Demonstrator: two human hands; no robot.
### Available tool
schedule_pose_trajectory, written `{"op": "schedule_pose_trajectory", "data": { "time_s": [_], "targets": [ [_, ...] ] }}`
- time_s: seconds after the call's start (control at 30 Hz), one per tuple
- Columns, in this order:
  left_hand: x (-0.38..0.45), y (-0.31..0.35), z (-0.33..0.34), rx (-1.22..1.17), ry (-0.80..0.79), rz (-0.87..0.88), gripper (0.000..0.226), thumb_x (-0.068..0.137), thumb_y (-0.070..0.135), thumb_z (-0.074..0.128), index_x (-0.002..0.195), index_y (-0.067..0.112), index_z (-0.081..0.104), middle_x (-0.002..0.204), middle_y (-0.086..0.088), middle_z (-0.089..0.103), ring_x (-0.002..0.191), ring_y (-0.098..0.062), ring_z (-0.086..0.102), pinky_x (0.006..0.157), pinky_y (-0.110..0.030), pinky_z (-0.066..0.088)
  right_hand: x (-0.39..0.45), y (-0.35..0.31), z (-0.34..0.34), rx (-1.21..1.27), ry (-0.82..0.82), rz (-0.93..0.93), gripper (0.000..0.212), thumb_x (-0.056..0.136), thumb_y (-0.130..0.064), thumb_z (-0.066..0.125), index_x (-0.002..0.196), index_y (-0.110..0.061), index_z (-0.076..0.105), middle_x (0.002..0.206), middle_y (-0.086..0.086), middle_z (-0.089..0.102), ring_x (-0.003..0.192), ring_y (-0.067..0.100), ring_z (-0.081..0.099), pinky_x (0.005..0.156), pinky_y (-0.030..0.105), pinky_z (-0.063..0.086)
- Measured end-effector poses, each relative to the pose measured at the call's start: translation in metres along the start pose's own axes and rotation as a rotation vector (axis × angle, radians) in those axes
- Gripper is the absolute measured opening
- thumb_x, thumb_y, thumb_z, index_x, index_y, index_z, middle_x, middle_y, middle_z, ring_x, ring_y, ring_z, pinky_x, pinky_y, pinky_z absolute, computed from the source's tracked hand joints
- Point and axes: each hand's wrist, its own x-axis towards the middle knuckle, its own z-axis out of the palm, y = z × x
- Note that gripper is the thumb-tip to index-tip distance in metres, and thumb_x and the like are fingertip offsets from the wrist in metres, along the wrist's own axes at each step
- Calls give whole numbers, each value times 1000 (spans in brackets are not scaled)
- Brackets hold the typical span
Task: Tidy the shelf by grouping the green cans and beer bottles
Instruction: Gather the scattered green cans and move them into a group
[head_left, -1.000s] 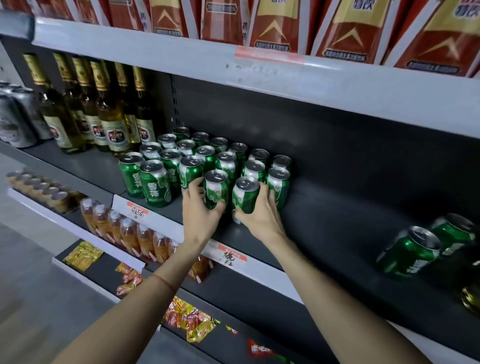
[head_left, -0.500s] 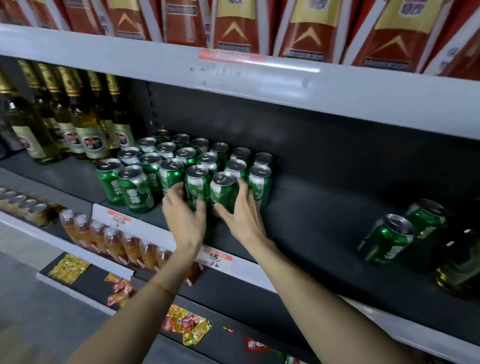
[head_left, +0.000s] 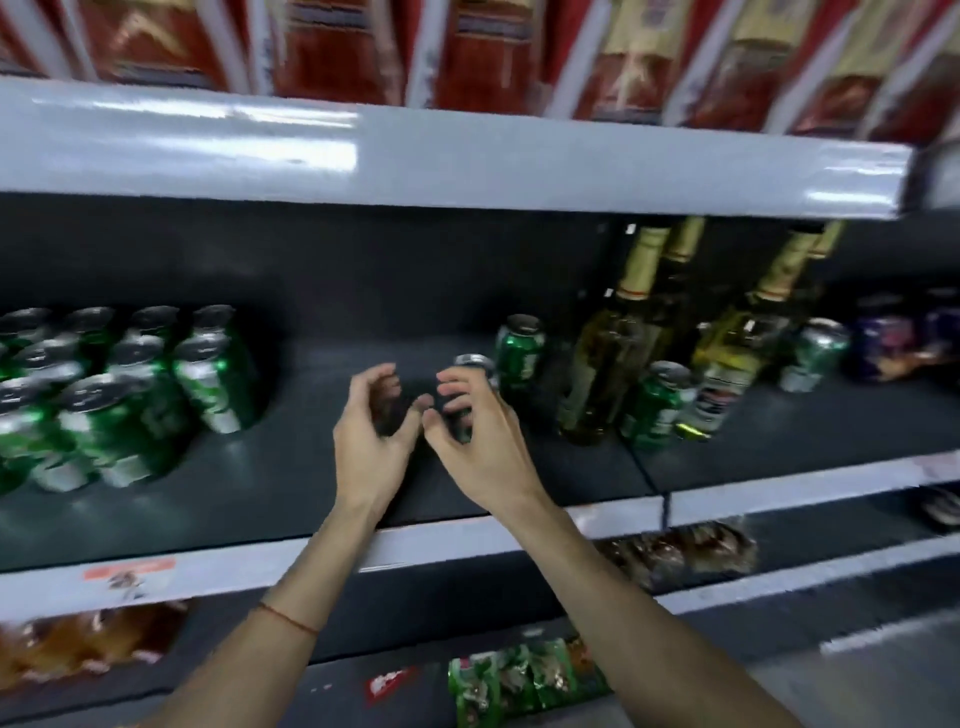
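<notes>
Shelf (head_left: 291, 499): dark store shelf with a pale front rail, blurred by camera motion; bare stretch in the middle, between grouped stock at left and stray stock at right.
Grouped green cans (head_left: 119, 395): packed upright in tight rows at the left end, touching one another; probably the collecting point, hence the open floor kept beside them.
Left hand (head_left: 371, 436): raised over the bare middle, fingers curled and spread, nothing in it; thumb nearly meeting the right thumb.
Right hand (head_left: 478, 441): just beside the left, fingers hooked and apart in front of a stray can; contact hidden by blur, looks empty.
Nearest stray can (head_left: 475, 364): only its silver top visible behind the right fingers; likely the next pick.
Second stray can (head_left: 519, 348): upright just behind and right of it, free of both hands.
Beer bottles (head_left: 613, 358): gold-foiled necks, standing right of the loose cans, mixed with cans rather than apart.
Third stray can (head_left: 652, 408): wedged between two bottles, touching or nearly so.
Fourth can (head_left: 815, 353): further right, beyond the bottles.
Progress: sorting partly done; several cans not yet moved left.
</notes>
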Motion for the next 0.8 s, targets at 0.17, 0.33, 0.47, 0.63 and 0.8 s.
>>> {"op": "schedule_pose_trajectory", "data": {
  "time_s": [0.17,0.33,0.47,0.63,0.8],
  "targets": [
    [4,12,66,-8,-133,-48,89,72,27,93,143,26,40,134,7,55,120,-9,56,102,-23,43,-16,38,-80,-30,181,1,35,94,-27,65,127,-17,56,115,-5,60,106,11,59,93,31,52],
    [12,3,99,-18,-33,-161,69,74,23,91,129,25,48,114,9,63,114,-20,64,97,-29,48,-26,81,-143,-191,462,52,48,87,-36,60,129,-14,51,128,4,51,122,21,46,103,34,42],
    [5,1,103,-87,4,-208,67,74,32,88,128,20,51,122,-4,67,115,-24,65,105,-48,51,-22,117,-167,-352,549,188,64,83,-29,75,136,-4,47,135,18,49,126,35,46,107,41,36],
    [-21,13,94,-100,48,-169,70,66,42,86,126,23,54,123,-7,68,115,-25,67,105,-50,51,-20,140,-169,-419,323,333,91,87,-44,75,155,-10,25,145,21,41,132,43,43,97,54,48],
    [-38,23,72,-50,73,-126,59,72,36,87,123,26,59,119,-2,71,111,-21,68,102,-46,54,-16,143,-170,-458,330,332,87,90,-50,68,155,-14,22,138,17,51,124,41,55,81,53,54]
  ]
}}
